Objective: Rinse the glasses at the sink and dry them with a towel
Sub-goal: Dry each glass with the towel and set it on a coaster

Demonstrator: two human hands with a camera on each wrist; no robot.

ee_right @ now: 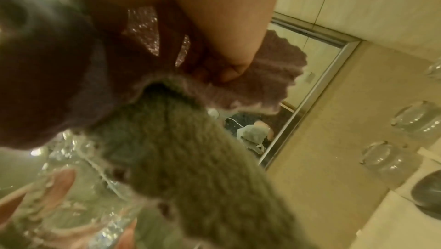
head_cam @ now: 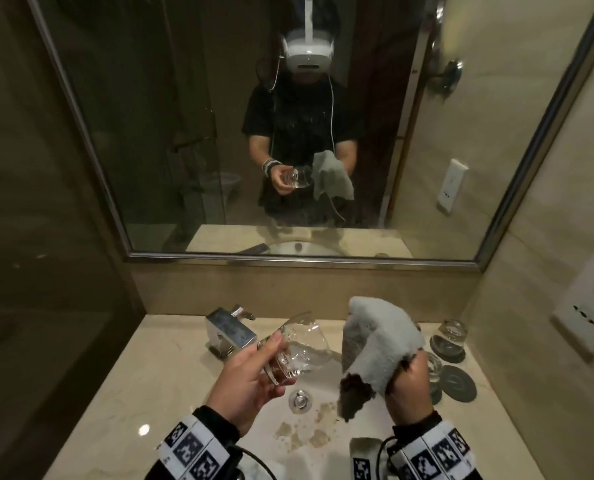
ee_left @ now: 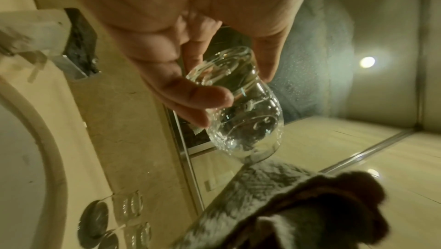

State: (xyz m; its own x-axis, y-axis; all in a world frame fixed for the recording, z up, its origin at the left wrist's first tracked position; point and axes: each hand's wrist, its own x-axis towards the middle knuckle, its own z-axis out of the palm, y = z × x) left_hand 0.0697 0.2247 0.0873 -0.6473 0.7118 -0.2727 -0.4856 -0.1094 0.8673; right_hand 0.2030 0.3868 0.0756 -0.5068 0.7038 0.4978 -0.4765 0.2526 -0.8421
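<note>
My left hand grips a clear wet glass by its thick base, tilted on its side above the sink, mouth toward the right. The left wrist view shows the same glass beaded with drops, pinched between thumb and fingers. A grey towel is bunched in my right hand just right of the glass mouth, not plainly touching it. In the right wrist view the towel fills the middle, with the glass blurred behind it.
A chrome faucet stands behind the sink at the left. Two more glasses stand upside down on dark round coasters at the right of the counter. A mirror hangs above; a wall socket is at right.
</note>
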